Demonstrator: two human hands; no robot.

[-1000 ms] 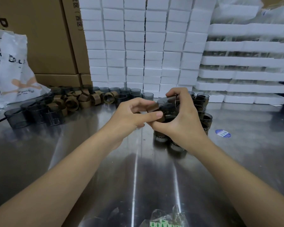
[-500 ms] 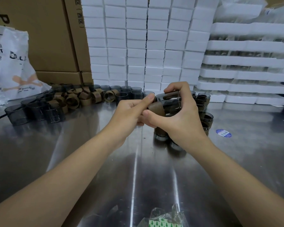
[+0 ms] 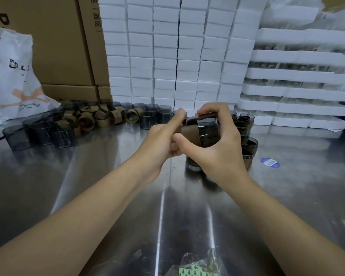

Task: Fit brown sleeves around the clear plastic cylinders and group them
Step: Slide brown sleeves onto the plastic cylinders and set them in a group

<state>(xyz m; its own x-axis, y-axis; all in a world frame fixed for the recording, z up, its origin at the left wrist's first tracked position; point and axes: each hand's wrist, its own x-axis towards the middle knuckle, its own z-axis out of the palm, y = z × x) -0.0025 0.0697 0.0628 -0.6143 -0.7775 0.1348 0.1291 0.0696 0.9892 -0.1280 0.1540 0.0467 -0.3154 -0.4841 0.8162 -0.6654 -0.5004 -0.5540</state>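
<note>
In the head view, both forearms are stretched forward above the steel table [image 3: 108, 196], with the hands met at mid-frame. The clear cylinder [image 3: 208, 132] is gripped on its side by the right hand [image 3: 215, 154], fingers curled over it. The brown sleeve [image 3: 189, 134], partly over the cylinder's left end, is pinched by the left hand [image 3: 159, 144]. Sleeved cylinders [image 3: 245, 128] are grouped just behind the right hand.

Steel table [image 3: 88, 186] backed by stacked packaging.
Cardboard boxes [image 3: 58, 46] at back left, with a white printed bag [image 3: 14, 84] slumped in front of them. Wall of white foam boxes [image 3: 167, 56] at back centre, split by a dark vertical gap. Foam trays [image 3: 299, 74] stacked at right. Blue sticker [image 3: 270, 162] flat on the table's right side. Clear packet [image 3: 197, 265] with green arrows at the near edge.
</note>
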